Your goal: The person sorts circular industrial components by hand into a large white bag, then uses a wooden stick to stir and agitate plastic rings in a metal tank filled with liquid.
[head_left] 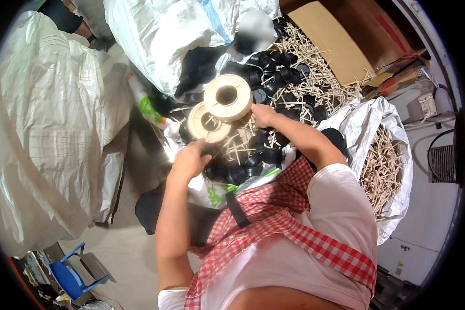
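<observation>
A cream, round, disc-like plastic part with a central hole [212, 102] is gripped at its right edge by my right hand [264, 116]. My left hand [189, 159] pinches the near edge of a second cream disc [195, 125]. In view the right-hand disc overlaps the far side of the left-hand one; whether they touch I cannot tell. Thin beige sticks show through the left disc's hole. Beneath both hands lies a heap of black, round, cup-like plastic parts [281, 77] mixed with loose beige plastic sticks [320, 67].
At right stands a white woven sack [398, 124] full of beige sticks. A cardboard box [325, 39] lies beyond the heap. Large white sacks [51, 129] fill the left and far side [155, 36]. A blue stool-like frame [67, 276] is at lower left; another person's arm [82, 30] shows far left.
</observation>
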{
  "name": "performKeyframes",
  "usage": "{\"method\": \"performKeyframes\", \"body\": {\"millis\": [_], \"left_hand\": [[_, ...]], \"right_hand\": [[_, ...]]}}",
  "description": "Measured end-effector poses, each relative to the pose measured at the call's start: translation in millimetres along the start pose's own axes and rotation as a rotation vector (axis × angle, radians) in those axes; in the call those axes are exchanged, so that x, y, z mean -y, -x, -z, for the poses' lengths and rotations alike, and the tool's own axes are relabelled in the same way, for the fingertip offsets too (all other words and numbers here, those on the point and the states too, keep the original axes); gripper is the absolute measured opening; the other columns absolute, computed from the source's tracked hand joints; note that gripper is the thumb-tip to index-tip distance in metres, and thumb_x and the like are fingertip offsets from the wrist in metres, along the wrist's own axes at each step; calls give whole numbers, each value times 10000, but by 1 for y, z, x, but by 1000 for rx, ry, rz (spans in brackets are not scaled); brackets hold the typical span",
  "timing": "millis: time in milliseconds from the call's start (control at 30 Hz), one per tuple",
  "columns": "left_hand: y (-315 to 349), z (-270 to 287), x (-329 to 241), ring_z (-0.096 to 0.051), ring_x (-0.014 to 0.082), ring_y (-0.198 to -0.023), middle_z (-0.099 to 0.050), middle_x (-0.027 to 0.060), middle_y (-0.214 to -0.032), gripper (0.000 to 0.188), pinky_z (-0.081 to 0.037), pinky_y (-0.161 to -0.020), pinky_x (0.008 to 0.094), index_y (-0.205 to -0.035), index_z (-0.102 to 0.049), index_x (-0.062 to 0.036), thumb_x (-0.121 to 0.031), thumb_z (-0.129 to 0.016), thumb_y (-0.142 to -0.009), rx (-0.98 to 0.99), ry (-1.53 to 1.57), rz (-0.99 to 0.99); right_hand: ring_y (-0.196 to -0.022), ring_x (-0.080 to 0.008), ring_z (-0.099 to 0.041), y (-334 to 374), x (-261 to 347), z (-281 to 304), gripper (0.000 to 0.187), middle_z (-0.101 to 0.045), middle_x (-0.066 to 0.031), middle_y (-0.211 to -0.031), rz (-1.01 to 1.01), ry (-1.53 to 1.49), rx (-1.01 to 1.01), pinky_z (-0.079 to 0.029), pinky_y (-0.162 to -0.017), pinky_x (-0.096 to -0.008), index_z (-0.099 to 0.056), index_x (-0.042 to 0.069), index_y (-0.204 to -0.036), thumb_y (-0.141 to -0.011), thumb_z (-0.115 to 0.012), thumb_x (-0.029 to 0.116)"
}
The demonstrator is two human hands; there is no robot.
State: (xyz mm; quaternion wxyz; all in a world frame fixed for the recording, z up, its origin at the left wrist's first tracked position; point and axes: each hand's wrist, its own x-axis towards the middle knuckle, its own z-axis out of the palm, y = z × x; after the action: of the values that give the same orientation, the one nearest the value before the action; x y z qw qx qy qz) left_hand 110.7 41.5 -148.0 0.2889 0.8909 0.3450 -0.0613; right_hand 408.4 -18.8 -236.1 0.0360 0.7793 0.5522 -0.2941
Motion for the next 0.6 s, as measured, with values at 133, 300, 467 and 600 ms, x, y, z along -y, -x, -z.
{"method": "performKeyframes", "body": {"millis": [133,300,467,600], "left_hand": [[2,3,2,-563,341,-1011,-582,187,-1110,493,-452,-845,418,-1218,-484,-52,-242,-642,-791,8,1,40],[-2,4,-4,-558,332,-1026,-577,183,-1122,501,-451,-852,413,-1228,-481,-56,-252,-642,-796,18,-27,1],[-3,7,-5,-556,320,-1037,-581,171,-1124,530,-453,-853,407,-1245,-478,-64,-282,-645,-791,21,-42,25],[-11,6,-14,-539,325,-1062,-559,172,-1162,554,-448,-865,405,-1269,-445,-66,-258,-647,-789,49,-45,22]], "right_hand": [[-1031,-339,-560,38,29,62,742,-592,-196,-1080,112,-155,-13,-447,-888,-369,-410,89,-1244,-590,-758,140],[-894,-185,-577,38,-17,93,719,-588,-89,-1010,149,-533,-91,-499,-739,-303,-424,85,-1232,-592,-752,79],[-525,-77,-499,76,1,135,684,-551,-48,-858,94,-1069,-128,-372,-389,-181,-368,96,-1270,-649,-621,-37],[-540,-88,-499,86,-11,140,645,-554,-53,-846,115,-1014,-313,-393,-421,-190,-390,90,-1247,-663,-652,9]]}}
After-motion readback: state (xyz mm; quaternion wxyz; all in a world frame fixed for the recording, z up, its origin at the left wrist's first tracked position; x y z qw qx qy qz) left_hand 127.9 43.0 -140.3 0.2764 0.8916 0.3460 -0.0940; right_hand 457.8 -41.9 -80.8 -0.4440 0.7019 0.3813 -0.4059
